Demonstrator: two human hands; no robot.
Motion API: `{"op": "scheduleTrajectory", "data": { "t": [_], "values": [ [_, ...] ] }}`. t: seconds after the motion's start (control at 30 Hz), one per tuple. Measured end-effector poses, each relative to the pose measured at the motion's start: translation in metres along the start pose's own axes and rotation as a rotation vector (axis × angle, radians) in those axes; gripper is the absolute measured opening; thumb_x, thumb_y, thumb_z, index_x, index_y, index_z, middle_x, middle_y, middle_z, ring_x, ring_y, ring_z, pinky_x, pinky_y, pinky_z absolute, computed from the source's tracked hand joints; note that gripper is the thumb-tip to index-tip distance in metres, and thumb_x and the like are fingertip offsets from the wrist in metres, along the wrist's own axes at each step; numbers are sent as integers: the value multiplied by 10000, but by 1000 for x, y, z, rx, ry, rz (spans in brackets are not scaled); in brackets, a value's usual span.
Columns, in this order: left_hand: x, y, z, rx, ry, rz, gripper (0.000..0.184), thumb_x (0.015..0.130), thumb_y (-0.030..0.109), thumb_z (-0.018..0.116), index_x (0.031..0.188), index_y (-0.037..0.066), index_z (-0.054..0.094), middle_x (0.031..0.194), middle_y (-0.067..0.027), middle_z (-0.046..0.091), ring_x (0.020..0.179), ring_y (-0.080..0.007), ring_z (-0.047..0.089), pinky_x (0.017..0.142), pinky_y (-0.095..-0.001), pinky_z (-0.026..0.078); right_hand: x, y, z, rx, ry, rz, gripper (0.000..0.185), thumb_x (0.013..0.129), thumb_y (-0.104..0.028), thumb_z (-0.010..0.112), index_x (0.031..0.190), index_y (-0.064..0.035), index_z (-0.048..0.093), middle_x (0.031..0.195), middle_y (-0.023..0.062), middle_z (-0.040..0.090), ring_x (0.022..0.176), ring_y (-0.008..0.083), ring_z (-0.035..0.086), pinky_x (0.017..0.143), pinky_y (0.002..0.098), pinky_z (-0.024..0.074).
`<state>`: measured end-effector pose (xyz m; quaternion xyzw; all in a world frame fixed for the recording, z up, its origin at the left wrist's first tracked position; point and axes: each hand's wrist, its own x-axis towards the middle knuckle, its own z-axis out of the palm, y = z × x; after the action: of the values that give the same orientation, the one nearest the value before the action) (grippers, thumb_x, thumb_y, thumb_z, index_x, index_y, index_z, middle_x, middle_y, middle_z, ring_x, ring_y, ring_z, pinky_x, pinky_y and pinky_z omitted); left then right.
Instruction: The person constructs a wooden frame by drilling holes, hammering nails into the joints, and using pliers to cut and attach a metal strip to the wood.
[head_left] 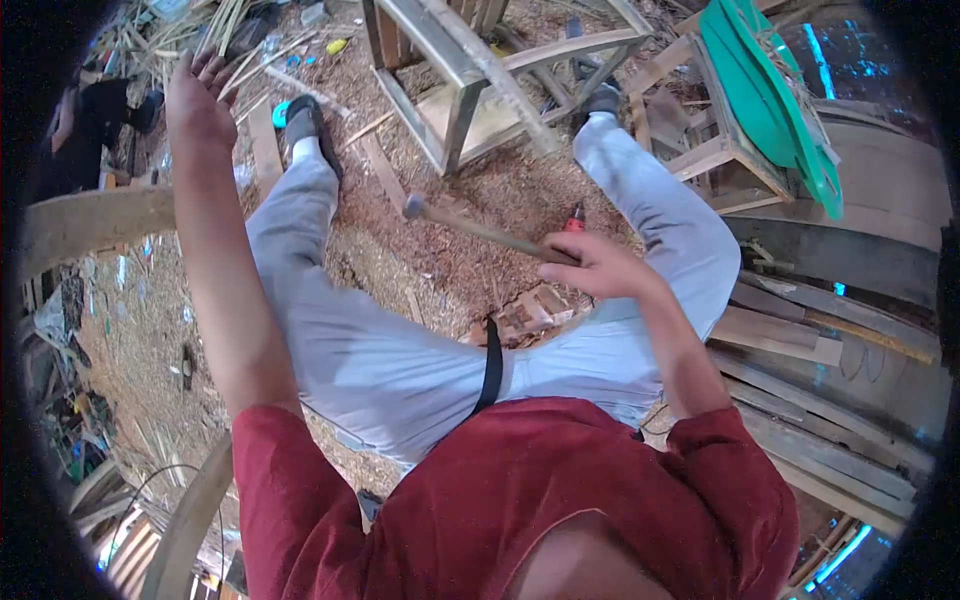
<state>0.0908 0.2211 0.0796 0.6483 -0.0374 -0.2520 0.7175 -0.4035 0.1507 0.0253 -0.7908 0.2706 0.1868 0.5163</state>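
My right hand [600, 265] is closed around the wooden handle of a hammer [480, 232]. The hammer lies across the space between my legs, its metal head pointing left. Just beyond that hand, a red and black object [575, 218] sits near my right leg; its kind is unclear. My left arm stretches far forward on the left, and my left hand [203, 105] is raised with its fingers apart, slightly bent, and nothing seen in them. That hand is near a pile of thin wood strips [225, 35]. Ahead of me stands a wooden frame [460, 120] with legs and crossbars, like a chair or stool.
Sawdust and scraps cover the floor [390, 290]. A green plastic piece [765, 90] rests on another wooden frame [745, 165] at upper right. Planks [820, 400] are stacked on the right. A curved board [95, 225] and a person in dark clothes [95, 130] are at left.
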Motion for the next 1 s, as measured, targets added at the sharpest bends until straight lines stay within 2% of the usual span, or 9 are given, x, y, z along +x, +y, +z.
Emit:
{"op": "scheduleTrajectory", "data": {
  "t": [0.1,0.2,0.3,0.4,0.5,0.6,0.63,0.87,1.0],
  "values": [
    [8,-4,-13,-109,-11,-129,576,1086,461,382,1462,41,499,1442,-173,549,1285,-302,496,1138,-429,332,39,10,33,-204,24,131,399,949,-413,654,1034,-23,655,1000,224,698,995,425,673,854,502,516],
    [4,-11,-12,-124,-90,-211,576,1085,451,397,1479,40,487,1448,-177,537,1289,-303,494,1151,-433,323,79,22,57,-166,145,241,415,940,-401,659,1084,-12,641,1056,249,682,1045,445,650,894,517,503],
    [0,-12,-19,-52,-160,-176,556,1089,437,405,1459,35,508,1413,-159,571,1263,-276,518,1140,-421,350,109,37,78,-103,235,15,494,930,-415,662,1185,5,612,1154,278,657,1118,459,623,963,513,491],
    [8,-9,-33,13,-136,-78,528,1088,426,422,1426,36,534,1396,-144,595,1253,-250,549,1097,-404,397,126,51,86,-193,143,-13,590,936,-427,651,1308,23,562,1259,294,625,1194,459,597,1032,502,471],
    [13,-6,-44,20,-47,19,492,1088,397,436,1388,22,545,1396,-150,605,1261,-251,579,1056,-405,439,138,90,102,-190,69,75,485,938,-392,664,1265,-39,603,1082,221,694,1032,403,668,912,472,524],
    [4,3,-48,-26,-10,97,472,1088,379,441,1373,16,538,1383,-161,617,1261,-268,592,1038,-410,455,139,93,98,-242,-19,149,550,942,-444,647,1329,-57,599,1168,227,696,1102,391,669,964,469,519],
    [5,6,-56,-57,-35,130,415,1076,361,476,1313,35,571,1275,-129,669,1149,-246,652,924,-382,489,141,91,97,-227,-13,152,554,940,-458,642,1320,-57,607,1183,229,694,1113,393,666,968,472,517],
    [-111,44,-98,-253,-68,349,440,1081,343,486,1376,19,527,1386,-151,600,1265,-272,577,1025,-391,454,153,124,108,-291,-25,187,507,936,-471,633,1214,-48,672,1229,241,685,1133,411,659,972,481,517],
    [-205,0,-193,-96,88,390,464,1066,385,523,1344,15,559,1289,-122,624,1153,-234,589,957,-416,458,169,143,115,-266,61,107,430,923,-413,621,1142,-55,715,1182,235,706,1116,412,666,964,486,523]
  ]
}}
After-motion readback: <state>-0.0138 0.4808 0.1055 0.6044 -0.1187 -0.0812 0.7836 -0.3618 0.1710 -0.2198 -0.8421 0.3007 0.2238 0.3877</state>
